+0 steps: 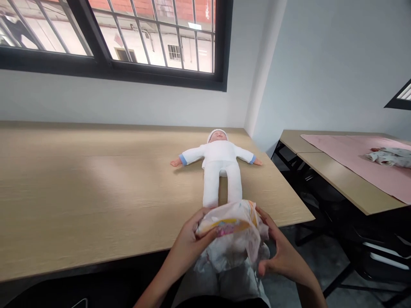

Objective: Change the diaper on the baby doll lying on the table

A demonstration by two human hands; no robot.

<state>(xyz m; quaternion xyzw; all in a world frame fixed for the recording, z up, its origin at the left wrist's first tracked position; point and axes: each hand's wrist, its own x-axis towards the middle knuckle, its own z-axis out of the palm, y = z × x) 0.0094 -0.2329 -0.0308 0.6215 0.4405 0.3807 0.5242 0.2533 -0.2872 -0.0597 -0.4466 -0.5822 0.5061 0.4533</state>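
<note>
A white disposable diaper (233, 239) with a yellow, blue and pink printed band hangs bunched above my lap, just off the table's front edge. My left hand (195, 235) is closed on its left end, thumb in front and fingers behind. At the right end, my right hand (278, 248) has its thumb spread well away from the fingers. Those fingers touch the diaper's edge, partly hidden behind it. Beyond the diaper, a baby doll (220, 160) lies on its back, arms out, in a white suit with blue cuffs and a white cap. The diaper covers the doll's feet from view.
The doll lies near the right end of a wooden table (96, 192). A barred window (154, 34) is above it. Across a gap at right stands another table with a pink cloth (359, 158) and a patterned garment bundle (390, 157). Dark chairs (382, 248) stand beneath.
</note>
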